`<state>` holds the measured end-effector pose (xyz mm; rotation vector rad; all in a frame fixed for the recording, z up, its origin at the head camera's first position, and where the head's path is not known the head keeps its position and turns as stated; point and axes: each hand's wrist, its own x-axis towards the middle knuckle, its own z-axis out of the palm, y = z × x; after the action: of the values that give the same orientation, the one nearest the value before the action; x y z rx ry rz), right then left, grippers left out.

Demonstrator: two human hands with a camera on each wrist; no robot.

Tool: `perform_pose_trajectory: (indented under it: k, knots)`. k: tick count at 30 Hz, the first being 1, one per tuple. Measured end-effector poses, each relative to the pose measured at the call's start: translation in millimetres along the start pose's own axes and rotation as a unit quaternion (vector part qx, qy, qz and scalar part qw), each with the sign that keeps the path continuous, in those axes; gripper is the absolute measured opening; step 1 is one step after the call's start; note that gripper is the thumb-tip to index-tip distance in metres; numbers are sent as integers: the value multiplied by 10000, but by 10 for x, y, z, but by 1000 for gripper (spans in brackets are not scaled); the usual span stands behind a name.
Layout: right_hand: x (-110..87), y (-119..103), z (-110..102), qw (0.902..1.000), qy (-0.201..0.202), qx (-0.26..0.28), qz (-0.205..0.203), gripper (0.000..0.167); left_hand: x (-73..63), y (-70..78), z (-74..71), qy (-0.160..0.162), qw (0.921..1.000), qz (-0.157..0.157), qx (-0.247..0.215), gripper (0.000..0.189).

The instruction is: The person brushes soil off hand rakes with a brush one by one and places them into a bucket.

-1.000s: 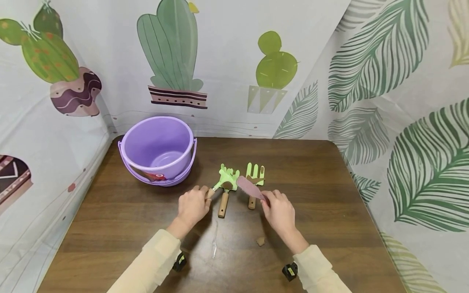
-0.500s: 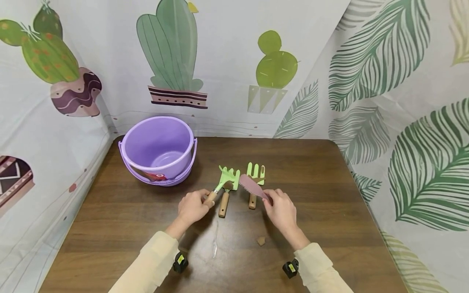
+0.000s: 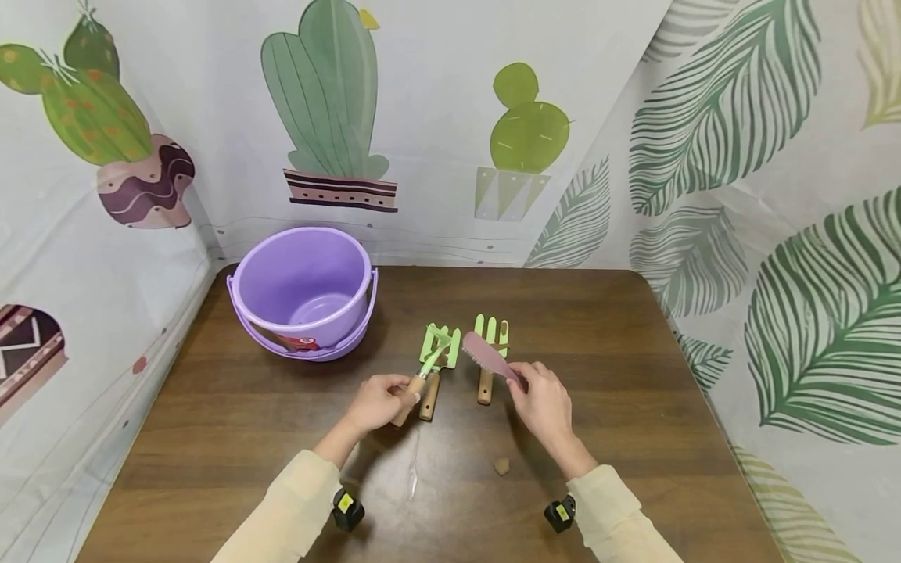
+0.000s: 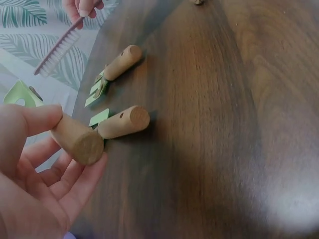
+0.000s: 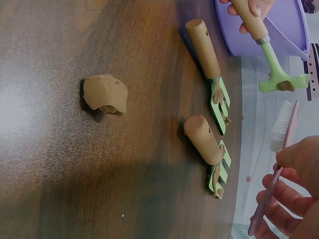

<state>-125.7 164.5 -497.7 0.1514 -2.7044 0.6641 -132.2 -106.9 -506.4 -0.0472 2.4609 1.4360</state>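
Note:
My left hand (image 3: 383,403) grips the wooden handle of a small garden rake (image 5: 271,69), raised over the table. A brown clay-like smear marks its green head. In my right hand (image 3: 542,403) is a pink brush (image 3: 486,356) with white bristles, pinched by the handle and pointing toward the rake. Between the hands, two green hand forks with wooden handles lie on the table: the left fork (image 3: 428,399) is partly behind the rake, the right fork (image 3: 485,387) partly behind the brush. Brown clay-like bits cling to both forks, as the right wrist view shows.
A purple bucket (image 3: 303,313) with its handle lowered stands at the back left of the wooden table (image 3: 598,336). A brown lump (image 5: 105,93) lies nearer the front, left of the right forearm. Printed cloth (image 3: 436,94) hangs behind the table.
My left hand has turned the rake more upright, its handle end now swung down toward me, its head seen more edge-on. The brush has shifted slightly right; forks and bucket stay put.

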Motion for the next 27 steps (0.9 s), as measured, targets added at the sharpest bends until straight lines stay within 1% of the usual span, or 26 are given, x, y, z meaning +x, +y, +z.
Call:
perform_pose_trajectory:
  k: [2,5,9,12,15,18,22,24,27]
  knots:
    - [6,-3,2,10000,16,39,-10,20,-4,-4,24,-158,9992,-64,-359,36]
    - [19,-12,-2,9999,41,96,-22,20,-6,-18,59,-321,9965,-161,-759,36]
    - [36,-24,-11,9999,44,158,-5,19,-11,-49,91,-442,9938,-205,-1002,36]
    - [42,-24,-12,9998,43,186,19,19,-19,-74,101,-545,9902,-320,-1249,37]
    - [47,-22,-8,9997,59,216,8,20,-31,-100,104,-718,9838,-387,-1599,40]
    - [49,-21,-5,9996,54,277,-37,20,-41,-118,103,-961,9756,-437,-1925,42]
    - [52,-18,-1,9993,-27,375,-81,21,-50,-132,101,-1259,9661,-483,-2200,42]
    - [54,-16,-3,9991,-95,412,-88,22,-53,-137,103,-1362,9624,-504,-2295,42]
    - [59,-16,-12,9988,-181,458,-82,22,-52,-144,109,-1523,9547,-556,-2495,43]
